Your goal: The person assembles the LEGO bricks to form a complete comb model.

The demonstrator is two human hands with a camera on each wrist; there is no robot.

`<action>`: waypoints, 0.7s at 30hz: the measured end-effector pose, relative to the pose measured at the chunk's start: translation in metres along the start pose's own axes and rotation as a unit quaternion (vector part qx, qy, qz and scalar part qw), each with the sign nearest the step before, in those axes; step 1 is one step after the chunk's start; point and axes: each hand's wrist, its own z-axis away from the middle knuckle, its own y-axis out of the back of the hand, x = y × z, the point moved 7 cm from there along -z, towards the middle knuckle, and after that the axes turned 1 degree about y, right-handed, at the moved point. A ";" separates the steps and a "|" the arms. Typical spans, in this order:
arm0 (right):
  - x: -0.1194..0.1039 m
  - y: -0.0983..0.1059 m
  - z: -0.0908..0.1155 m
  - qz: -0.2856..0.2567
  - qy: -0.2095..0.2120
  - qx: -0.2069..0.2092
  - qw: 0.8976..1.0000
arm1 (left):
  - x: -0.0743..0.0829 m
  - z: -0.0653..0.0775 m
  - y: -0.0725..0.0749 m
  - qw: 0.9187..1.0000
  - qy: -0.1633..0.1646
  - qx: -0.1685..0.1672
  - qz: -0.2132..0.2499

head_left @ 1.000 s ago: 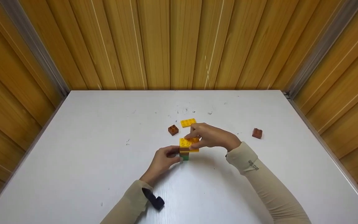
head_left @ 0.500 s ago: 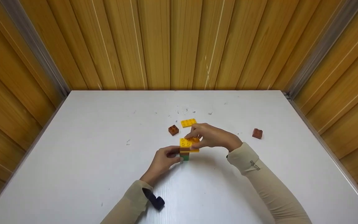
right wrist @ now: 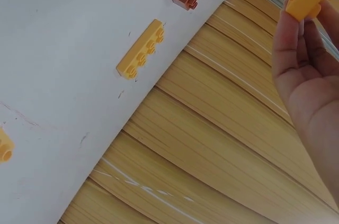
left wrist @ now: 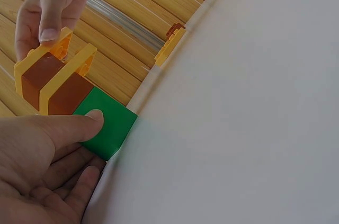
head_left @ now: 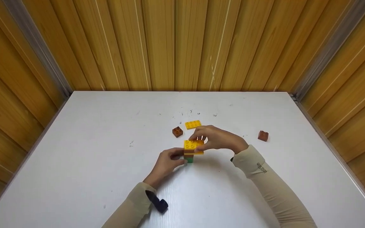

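Note:
A small tower of toy building bricks stands mid-table: a green brick [left wrist: 108,123] at the base, then a brown brick [left wrist: 71,92], a yellow plate [left wrist: 69,78], another brown brick [left wrist: 41,75] and a yellow top plate [head_left: 190,144]. Both yellow plates jut out to the right beyond the bricks. My left hand [head_left: 166,163] grips the base, its thumb pressed on the green brick's face. With thumb and fingers my right hand [head_left: 217,138] pinches the jutting end of the top plate from above and covers part of its studs.
Behind the tower lie a loose yellow plate [head_left: 193,124] and a brown brick [head_left: 177,131]. Farther right is a reddish-brown brick [head_left: 263,136]. A yellow piece [right wrist: 5,147] shows at the right wrist view's left edge. Wood-look panels [head_left: 157,44] wall the white table [head_left: 90,142].
The hands and tower hold nearly the same place throughout. My right fingers spread slightly on the top plate, and the head view shifts a little.

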 end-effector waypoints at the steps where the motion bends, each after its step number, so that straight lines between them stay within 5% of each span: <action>1: 0.000 0.000 0.000 0.000 0.002 0.001 1.000 | 0.000 0.000 0.000 1.000 -0.003 0.000 0.000; 14: 0.000 0.004 0.005 -0.025 0.037 0.011 0.999 | 0.002 0.001 0.000 1.000 -0.004 -0.003 -0.002; 21: 0.010 0.008 0.012 -0.052 -0.002 0.019 0.998 | 0.000 0.002 0.000 1.000 -0.001 -0.001 -0.008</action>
